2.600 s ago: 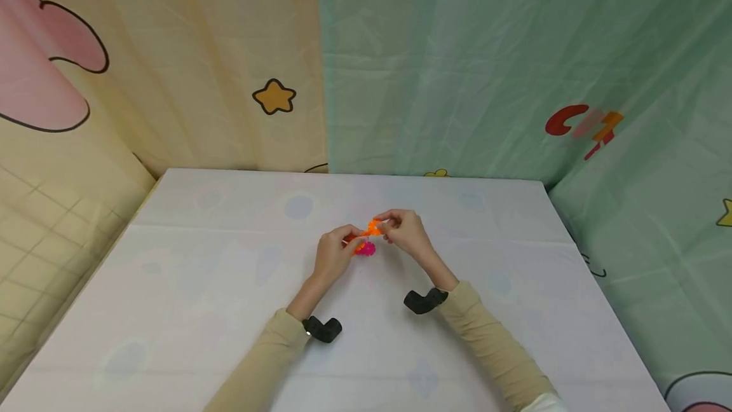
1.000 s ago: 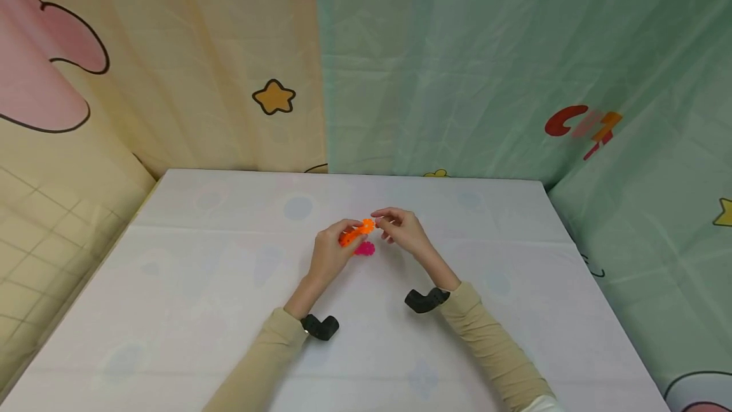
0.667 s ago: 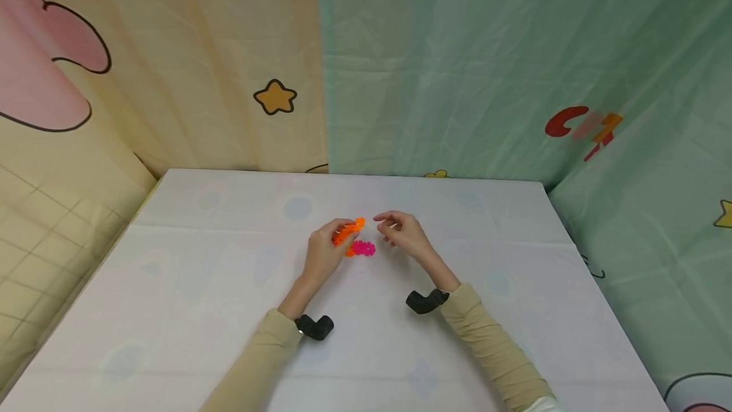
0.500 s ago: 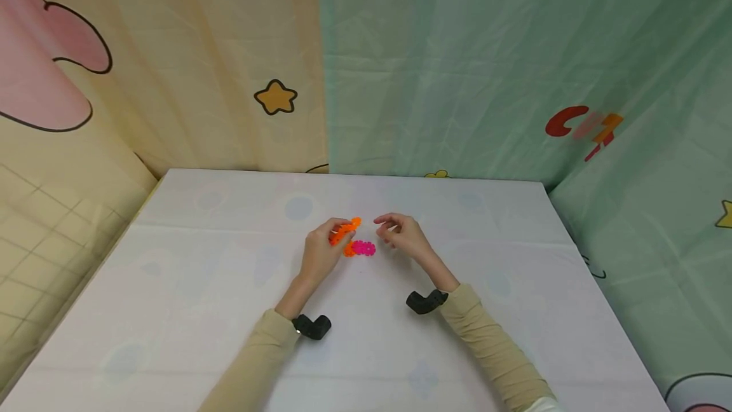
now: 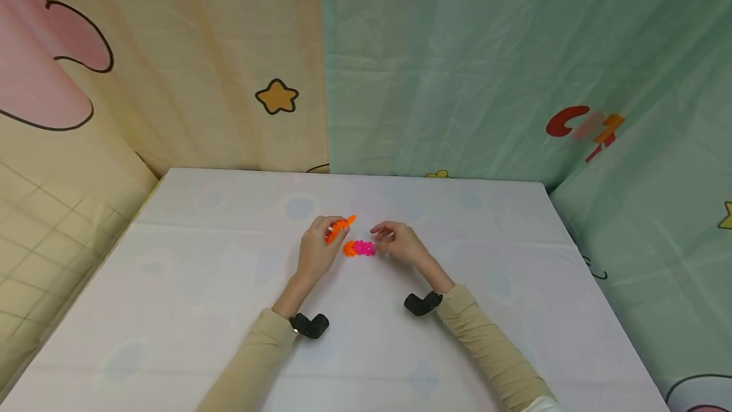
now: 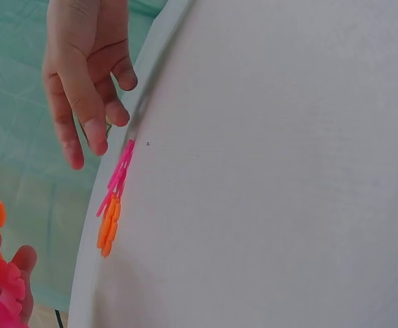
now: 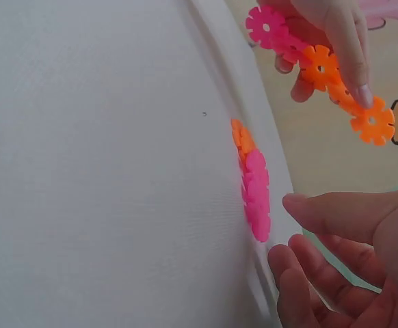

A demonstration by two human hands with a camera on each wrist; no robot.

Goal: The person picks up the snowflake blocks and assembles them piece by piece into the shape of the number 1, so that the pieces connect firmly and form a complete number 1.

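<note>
A joined chain of orange and pink notched flower-shaped snowflake discs (image 7: 320, 66) is pinched between the thumb and fingers of my left hand (image 5: 314, 252), raised above the table. In the left wrist view only part of that chain shows at the left edge. Loose pink snowflake discs (image 7: 257, 195) and orange snowflake discs (image 7: 241, 139) lie in a small overlapping row on the table, between the hands. My right hand (image 5: 403, 245) hovers at the pink end of this row. Its fingers are loosely bent, with a gap between thumb and fingers and nothing held.
The table (image 5: 189, 310) wears a pale cloth with faint printed shapes. Printed curtains (image 5: 457, 68) hang behind its far edge and along both sides. A black wrist camera (image 5: 309, 325) sits on the left wrist, another black camera (image 5: 422, 303) on the right.
Earlier both hands held the chain, the right at an orange disc. The right hand let go and has lowered toward the pink discs; the left has drawn the chain leftward, uncovering the loose row.
</note>
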